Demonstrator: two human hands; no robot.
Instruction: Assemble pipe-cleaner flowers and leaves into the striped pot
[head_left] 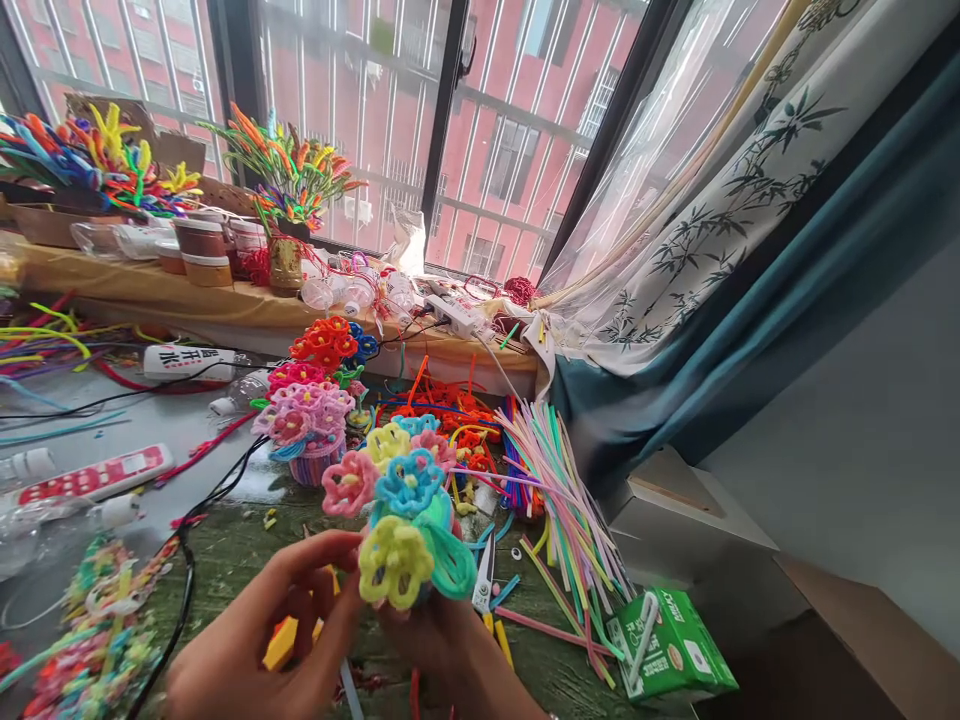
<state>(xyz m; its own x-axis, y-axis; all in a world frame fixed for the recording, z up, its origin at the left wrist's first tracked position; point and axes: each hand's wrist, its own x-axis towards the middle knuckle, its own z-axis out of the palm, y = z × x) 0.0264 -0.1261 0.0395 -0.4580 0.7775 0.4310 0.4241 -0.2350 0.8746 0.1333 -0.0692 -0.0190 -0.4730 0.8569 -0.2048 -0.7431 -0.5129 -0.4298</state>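
In the head view, the left hand [262, 640] and right hand [442, 640] are together, closed around the base of a pipe-cleaner bouquet [397, 510] with six flower heads, held above the near edge of the table [225, 540]. To their right lie one pair of scissors [484, 578], one loose bundle of pipe cleaners [562, 500], and one green carton [670, 643] at the table's near right corner.
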